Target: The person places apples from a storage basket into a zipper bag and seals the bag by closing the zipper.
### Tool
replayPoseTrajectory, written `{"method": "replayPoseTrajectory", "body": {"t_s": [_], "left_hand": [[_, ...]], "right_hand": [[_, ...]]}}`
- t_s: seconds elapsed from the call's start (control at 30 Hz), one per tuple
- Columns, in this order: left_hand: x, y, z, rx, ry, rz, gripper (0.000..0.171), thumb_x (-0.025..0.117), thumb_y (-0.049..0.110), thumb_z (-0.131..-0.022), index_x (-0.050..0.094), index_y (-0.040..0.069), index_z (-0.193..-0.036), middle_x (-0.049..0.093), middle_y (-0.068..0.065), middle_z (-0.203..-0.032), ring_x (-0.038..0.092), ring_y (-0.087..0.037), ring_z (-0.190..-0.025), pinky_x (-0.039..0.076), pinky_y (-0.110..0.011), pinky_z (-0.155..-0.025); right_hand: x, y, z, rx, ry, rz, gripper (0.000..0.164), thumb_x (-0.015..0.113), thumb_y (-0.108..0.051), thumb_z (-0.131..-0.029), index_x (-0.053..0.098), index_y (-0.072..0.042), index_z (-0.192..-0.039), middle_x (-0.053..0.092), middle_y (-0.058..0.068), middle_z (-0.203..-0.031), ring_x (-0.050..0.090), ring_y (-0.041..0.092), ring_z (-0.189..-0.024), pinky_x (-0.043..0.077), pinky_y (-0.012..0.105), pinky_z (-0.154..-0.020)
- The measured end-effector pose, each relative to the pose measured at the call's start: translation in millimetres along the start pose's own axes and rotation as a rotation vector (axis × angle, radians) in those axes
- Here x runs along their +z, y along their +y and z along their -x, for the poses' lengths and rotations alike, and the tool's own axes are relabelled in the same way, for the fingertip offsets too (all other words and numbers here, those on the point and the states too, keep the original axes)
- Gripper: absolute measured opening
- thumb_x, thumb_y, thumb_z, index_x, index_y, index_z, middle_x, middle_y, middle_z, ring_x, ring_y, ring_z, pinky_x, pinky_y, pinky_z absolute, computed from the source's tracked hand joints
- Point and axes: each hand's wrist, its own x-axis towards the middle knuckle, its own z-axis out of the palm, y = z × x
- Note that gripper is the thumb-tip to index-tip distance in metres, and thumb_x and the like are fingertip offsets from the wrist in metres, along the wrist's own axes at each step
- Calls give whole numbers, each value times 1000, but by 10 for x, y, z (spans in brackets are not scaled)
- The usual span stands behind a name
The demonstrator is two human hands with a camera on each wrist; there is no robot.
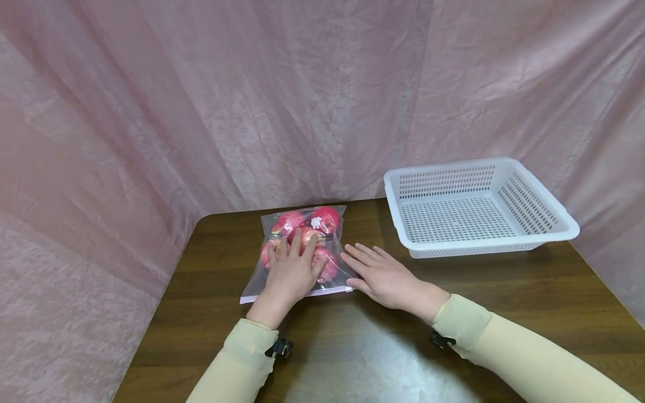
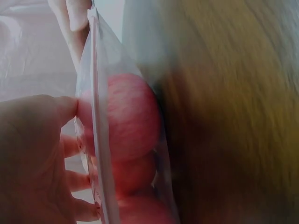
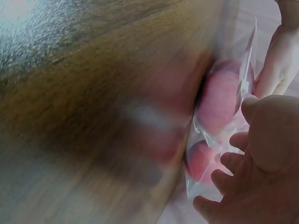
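Note:
A clear zip bag (image 1: 254,282) with several red apples (image 1: 327,218) inside lies flat on the table, its pale zip strip (image 1: 297,296) towards me. My left hand (image 1: 292,274) rests on top of the bag with fingers spread over the apples. Beside the bag's right edge is my right hand (image 1: 385,280), fingers straight, its thumb near the white slider (image 1: 349,289) at the strip's right end. In the left wrist view, round apples (image 2: 133,116) bulge behind the strip. The right wrist view has the right fingertips close to the bag; whether they touch it I cannot tell.
A white perforated plastic basket (image 1: 484,244) stands at the back right of the brown wooden table (image 1: 201,330). Pink curtains (image 1: 312,101) hang behind the table and along its sides.

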Motion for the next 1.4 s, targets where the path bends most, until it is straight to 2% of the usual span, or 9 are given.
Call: {"method": "replayPoseTrajectory", "body": {"t_s": [0.27,0.47,0.73,1.03,1.23,1.4], "left_hand": [[-51,-228,-2,-5,-31,2,74,46,63,-111,38,25,-173,21,-22,-180,23,-57,-161,8,-79,-125],[-52,-358,-16,-17,-28,0,74,46,62,-111,37,23,-173,20,-22,-180,21,-56,-162,8,-79,-125],[-76,-522,1,-36,-42,11,73,44,63,-112,36,24,-174,19,-22,-181,21,-57,-161,9,-80,-124],[-123,-731,6,-52,-70,26,75,43,63,-112,34,24,-175,17,-21,-181,17,-57,-163,7,-81,-123],[-125,-884,1,-49,-78,42,77,41,64,-112,30,23,-176,13,-20,-182,12,-56,-164,3,-81,-123],[-137,-1021,17,-46,-71,36,77,43,61,-112,31,20,-176,14,-22,-182,14,-58,-162,5,-81,-123]], "right_hand": [[-34,-27,-40,5,7,12,67,58,-45,-114,45,-9,-168,38,15,-175,32,38,-163,26,61,-129],[-21,-111,-140,-10,-6,-1,66,57,-45,-114,45,-9,-169,38,14,-175,32,37,-163,25,61,-130],[20,-277,-333,-50,-66,-4,66,53,-48,-115,44,-11,-170,37,12,-176,31,36,-164,25,61,-130],[146,-380,-486,-65,-122,7,66,49,-51,-116,42,-14,-171,38,9,-176,29,32,-165,25,60,-130],[201,-459,-558,-74,-120,2,67,50,-50,-116,40,-14,-172,38,7,-176,29,30,-165,25,59,-130],[237,-528,-599,-88,-133,-16,68,52,-48,-115,38,-13,-172,38,8,-176,29,30,-165,25,60,-130]]}}
